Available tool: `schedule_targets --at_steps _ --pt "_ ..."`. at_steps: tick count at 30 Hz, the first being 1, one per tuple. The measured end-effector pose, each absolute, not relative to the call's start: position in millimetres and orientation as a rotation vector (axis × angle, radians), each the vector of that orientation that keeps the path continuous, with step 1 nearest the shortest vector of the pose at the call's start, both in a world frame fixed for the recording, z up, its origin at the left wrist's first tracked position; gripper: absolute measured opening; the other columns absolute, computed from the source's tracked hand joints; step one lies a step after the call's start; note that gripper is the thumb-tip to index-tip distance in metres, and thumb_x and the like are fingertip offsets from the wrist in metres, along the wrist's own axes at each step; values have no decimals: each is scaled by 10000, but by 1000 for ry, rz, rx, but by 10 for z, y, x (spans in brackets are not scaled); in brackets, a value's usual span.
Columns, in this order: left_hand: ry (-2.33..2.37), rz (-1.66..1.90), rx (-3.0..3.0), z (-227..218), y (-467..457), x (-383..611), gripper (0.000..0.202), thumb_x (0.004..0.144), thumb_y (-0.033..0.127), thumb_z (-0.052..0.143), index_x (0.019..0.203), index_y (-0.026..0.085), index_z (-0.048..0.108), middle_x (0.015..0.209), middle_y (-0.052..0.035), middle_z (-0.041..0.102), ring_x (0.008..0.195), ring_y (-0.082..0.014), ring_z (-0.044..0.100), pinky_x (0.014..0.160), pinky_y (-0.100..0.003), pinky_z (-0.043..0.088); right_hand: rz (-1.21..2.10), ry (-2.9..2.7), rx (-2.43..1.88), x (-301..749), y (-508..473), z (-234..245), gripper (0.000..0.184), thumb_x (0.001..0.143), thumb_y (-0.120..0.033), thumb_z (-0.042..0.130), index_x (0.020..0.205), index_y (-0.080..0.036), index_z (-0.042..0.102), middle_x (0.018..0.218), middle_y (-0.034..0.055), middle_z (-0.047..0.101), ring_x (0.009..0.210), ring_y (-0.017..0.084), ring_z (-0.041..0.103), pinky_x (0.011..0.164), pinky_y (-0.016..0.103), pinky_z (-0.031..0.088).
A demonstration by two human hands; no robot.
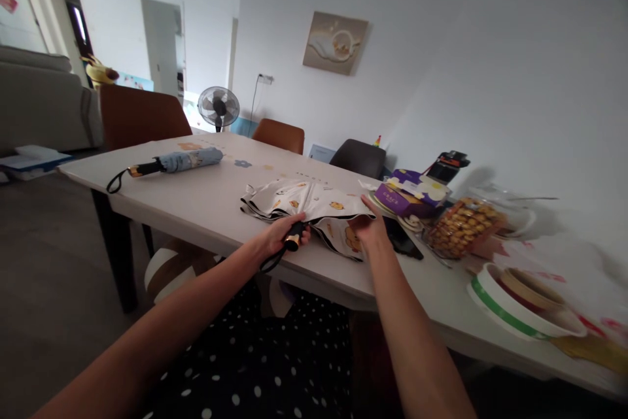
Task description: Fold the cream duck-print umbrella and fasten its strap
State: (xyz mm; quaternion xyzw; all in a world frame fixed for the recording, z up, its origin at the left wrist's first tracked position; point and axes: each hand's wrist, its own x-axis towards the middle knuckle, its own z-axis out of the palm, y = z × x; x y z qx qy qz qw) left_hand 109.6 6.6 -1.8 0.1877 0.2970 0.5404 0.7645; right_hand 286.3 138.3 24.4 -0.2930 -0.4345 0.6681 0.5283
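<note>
Wht umbrella (pixel 318 199): handle (pixel 296 233) in L hand (pixel 280 232), pts twd wearer (pixel 265 367); axis fore-aft.

1. Pale wall (pixel 490 46) fills the upper right of the frame, a picture (pixel 335 43) hanging at upper centre.
2. Grey sofa (pixel 39 102), far left; dark floor (pixel 44 262), lower left.
3. White bench (pixel 216 203) crosses the middle, brown chairs (pixel 142 115) beyond it.

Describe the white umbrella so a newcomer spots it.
Find the pale table; at its near edge, the left hand grips a black handle. The white umbrella spreads from it. Unlike the rolled blue umbrella farther left, its loose canopy bears orange prints.
</note>
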Motion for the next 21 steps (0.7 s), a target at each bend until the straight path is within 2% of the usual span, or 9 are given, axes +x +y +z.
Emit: schedule_targets --at_steps 2,5,9,16,21 --pt "658 1172 424 -22 73 1102 248 912 273 380 741 115 466 584 -10 496 430 -72 464 382 -170 387 1727 -894 -542 2794 1369 354 63 747 -219 570 796 -180 582 778 24 678 773 165 654 645 264 552" --pt "676 1179 448 -18 73 1118 265 912 286 378 729 118 470 568 -6 499 422 -72 465 376 -168 375 1737 -840 -443 2529 1370 623 21 745 -175 581 753 -179 562 709 -4 655 680 126 644 637 231 549" --pt "702 1177 471 -7 80 1139 303 914 315 341 720 125 476 543 -4 499 389 -71 447 354 -169 350 1557 -883 -553 2018 1382 920 102 725 -151 604 688 -175 512 565 -58 571 484 70 557 492 168 495" --pt "687 1190 505 -4 106 1129 330 865 307 290 714 110 509 549 -42 525 394 -106 483 365 -206 392 1353 -1058 -701 1479 1225 838 85 714 -229 588 672 -177 536 479 -71 496 408 86 479 378 196 418" --pt "693 1197 550 -6 87 1115 267 833 325 422 729 106 534 589 -62 569 447 -141 541 392 -236 428 1279 -1206 -777 1373 1171 795 97 695 -249 581 642 -177 541 480 -49 503 416 102 475 376 213 407"
